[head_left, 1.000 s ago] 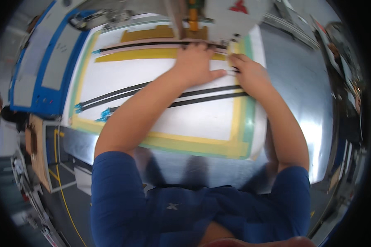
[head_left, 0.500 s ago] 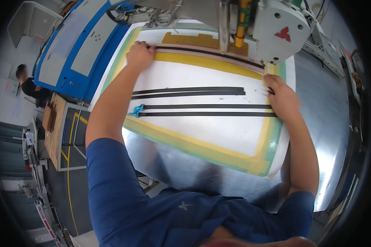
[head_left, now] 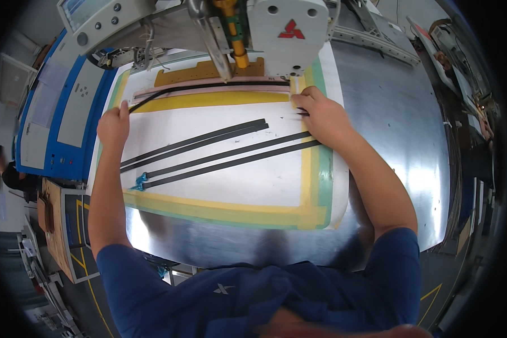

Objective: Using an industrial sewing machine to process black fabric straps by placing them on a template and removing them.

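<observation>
A long black strip (head_left: pixel 225 86) lies along a narrow pink template (head_left: pixel 265 80) under the machine head. Its left end slants off the template toward me, pinched in my left hand (head_left: pixel 114 125). My right hand (head_left: pixel 325 117) is beside the template's right end, fingers curled around a dark tool (head_left: pixel 303 112) whose two thin tips stick out; its kind is hidden. Nearer me, two black strips (head_left: pixel 208 135) lie side by side. Two more strips (head_left: pixel 231 156) have blue wrapping (head_left: pixel 140 181) at their left ends, and their right ends pass beneath my right forearm.
A yellow band (head_left: pixel 219 101) and a brown notched plate (head_left: pixel 186 73) flank the template. White sheeting (head_left: pixel 253 191) edged with yellow and green tape covers the metal table (head_left: pixel 388 129). The machine head (head_left: pixel 287 34) overhangs the far side. A person (head_left: pixel 14 174) is at far left.
My left hand has drawn the black strip's left end off the template, toward me and leftward. The right hand stays by the template's right end. The whole view has turned.
</observation>
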`<state>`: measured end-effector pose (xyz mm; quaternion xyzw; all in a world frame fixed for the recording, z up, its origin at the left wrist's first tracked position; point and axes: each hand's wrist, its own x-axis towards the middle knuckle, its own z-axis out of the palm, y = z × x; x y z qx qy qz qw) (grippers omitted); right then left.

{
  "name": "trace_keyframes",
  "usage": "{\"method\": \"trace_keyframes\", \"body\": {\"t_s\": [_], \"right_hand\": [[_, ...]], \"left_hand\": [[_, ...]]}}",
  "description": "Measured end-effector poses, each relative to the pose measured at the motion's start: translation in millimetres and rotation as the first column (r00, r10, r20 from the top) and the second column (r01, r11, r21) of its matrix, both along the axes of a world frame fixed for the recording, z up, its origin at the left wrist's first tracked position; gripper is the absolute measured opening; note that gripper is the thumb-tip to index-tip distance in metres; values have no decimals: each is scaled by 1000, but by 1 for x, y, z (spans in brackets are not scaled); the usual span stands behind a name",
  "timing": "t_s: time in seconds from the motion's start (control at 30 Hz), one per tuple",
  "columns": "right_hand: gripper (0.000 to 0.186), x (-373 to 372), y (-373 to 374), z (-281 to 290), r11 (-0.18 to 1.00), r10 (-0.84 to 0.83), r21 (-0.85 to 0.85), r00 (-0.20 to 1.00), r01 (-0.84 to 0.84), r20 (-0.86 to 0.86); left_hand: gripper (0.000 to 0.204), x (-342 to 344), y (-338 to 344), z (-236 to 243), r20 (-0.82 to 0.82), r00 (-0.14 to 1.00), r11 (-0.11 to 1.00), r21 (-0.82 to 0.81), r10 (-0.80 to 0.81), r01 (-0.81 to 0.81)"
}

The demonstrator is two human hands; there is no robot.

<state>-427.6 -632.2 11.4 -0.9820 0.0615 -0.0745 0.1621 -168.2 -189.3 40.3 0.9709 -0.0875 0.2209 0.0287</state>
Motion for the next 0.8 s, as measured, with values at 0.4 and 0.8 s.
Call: {"method": "trace_keyframes", "body": {"t_s": [0.4,0.8], "right_hand": [[33,-7,11,13,981,-32,193,998,22,47],[35,36,42,2,926,152,-369,975,-83,162]], "left_hand": [[49,-158,147,-38,-194,981,888,-450,3,-92],[47,-197,173,-35,-144,988,768,-638,-62,-45]]}}
